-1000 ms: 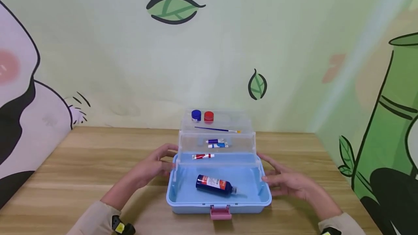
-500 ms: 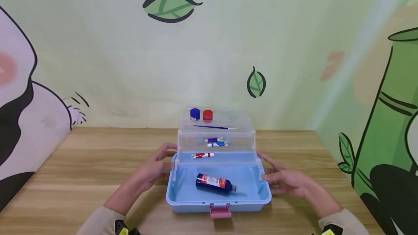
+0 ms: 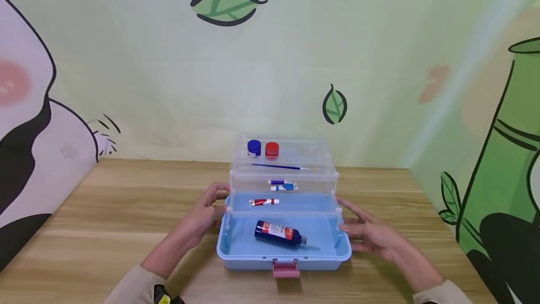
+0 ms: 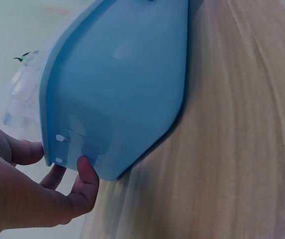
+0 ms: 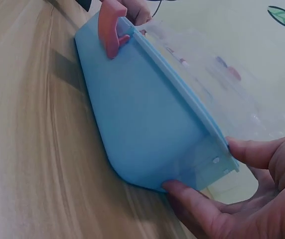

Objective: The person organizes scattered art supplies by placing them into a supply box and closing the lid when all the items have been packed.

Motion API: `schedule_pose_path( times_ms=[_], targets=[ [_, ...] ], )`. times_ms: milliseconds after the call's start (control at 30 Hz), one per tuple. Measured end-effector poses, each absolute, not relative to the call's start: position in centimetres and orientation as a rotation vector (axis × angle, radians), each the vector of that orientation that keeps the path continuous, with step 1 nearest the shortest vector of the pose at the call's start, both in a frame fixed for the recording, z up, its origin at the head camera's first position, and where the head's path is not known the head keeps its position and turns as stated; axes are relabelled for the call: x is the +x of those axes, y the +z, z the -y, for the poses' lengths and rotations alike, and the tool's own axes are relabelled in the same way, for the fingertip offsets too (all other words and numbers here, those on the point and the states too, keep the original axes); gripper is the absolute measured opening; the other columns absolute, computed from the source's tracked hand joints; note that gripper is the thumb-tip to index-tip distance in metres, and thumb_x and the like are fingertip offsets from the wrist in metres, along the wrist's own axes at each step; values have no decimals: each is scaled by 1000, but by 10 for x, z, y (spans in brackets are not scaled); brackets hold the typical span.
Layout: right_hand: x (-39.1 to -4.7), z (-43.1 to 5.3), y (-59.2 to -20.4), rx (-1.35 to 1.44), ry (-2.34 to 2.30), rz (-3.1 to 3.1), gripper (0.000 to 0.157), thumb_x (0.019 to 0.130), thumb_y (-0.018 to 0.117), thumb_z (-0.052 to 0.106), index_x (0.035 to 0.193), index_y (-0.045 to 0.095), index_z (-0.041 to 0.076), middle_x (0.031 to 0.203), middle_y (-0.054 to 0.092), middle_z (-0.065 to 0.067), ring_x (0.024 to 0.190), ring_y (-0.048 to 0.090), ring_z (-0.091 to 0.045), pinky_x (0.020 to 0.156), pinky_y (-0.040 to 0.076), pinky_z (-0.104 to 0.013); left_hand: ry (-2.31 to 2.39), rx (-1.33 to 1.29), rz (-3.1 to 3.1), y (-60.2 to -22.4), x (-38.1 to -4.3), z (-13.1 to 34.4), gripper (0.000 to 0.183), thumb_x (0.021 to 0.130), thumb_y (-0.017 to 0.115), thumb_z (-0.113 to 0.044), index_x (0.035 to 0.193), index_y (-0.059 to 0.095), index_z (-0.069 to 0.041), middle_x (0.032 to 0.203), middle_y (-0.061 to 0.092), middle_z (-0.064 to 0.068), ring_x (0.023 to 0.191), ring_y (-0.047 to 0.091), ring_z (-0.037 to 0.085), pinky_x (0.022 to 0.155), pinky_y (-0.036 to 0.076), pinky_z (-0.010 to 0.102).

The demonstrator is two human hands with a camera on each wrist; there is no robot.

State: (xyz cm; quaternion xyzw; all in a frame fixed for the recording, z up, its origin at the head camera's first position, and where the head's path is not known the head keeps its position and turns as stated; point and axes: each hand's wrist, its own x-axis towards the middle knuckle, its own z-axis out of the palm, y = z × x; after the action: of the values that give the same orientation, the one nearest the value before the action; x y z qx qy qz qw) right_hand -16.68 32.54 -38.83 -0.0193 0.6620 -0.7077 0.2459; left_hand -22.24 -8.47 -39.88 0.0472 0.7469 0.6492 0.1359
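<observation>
A light blue storage box (image 3: 314, 236) stands on the table with its clear fold-out tiers (image 3: 312, 154) raised. My left hand (image 3: 198, 217) grips its left end, the thumb at the rim and fingertips against the side wall in the left wrist view. At the opposite end my right hand (image 5: 262, 184) holds the box the same way. Inside the base lies a dark blue bottle (image 3: 278, 233) with a clear nozzle. On the tiers are a blue jar (image 3: 254, 148), a red jar (image 3: 272, 150), a paintbrush (image 3: 276, 166), and purple (image 3: 277, 182), blue (image 3: 284, 187) and red paint tubes (image 3: 264, 202).
A pink latch (image 3: 286, 269) hangs at the front of the box. Wood-grain table (image 3: 135, 210) extends on both sides. Close behind the box rises a printed wall (image 3: 168, 107) with leaf drawings.
Both hands keep their places on the box. The head view has shifted slightly, the left forearm has drawn inward, and the red jar shows more fully.
</observation>
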Motion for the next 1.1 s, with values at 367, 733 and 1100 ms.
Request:
schedule_pose_path(
  times_ms=[367, 733, 1100],
  targets=[
    [-173, -326, -390, -61, -1919, -1798, 85, 100, 64, 10, 164, 9, 22, 155, 26, -35, 118, 61, -27, 99, 52, -50, 1965, 108, -2169, -399, -221, 86, 28, 97, 51, 8, 119, 55, -8, 134, 51, 18, 102, 56, 31, 72, 47, 34],
    [-164, -331, -395, -63, -1931, -1810, 82, 102, 60, 12, 164, 7, 22, 159, 15, -37, 122, 58, -26, 101, 51, -48, 2046, 22, -2080, -403, -224, 81, 22, 95, 54, 9, 99, 65, -10, 123, 53, 13, 94, 55, 27, 73, 46, 34],
    [-160, -328, -395, -94, -1914, -1893, 70, 103, 60, 16, 162, 22, 20, 159, 21, -35, 122, 59, -24, 99, 53, -42, 2188, 74, -1967, -407, -223, 80, 30, 91, 50, 14, 80, 59, -12, 106, 53, 8, 91, 56, 25, 73, 48, 32]
  ],
)
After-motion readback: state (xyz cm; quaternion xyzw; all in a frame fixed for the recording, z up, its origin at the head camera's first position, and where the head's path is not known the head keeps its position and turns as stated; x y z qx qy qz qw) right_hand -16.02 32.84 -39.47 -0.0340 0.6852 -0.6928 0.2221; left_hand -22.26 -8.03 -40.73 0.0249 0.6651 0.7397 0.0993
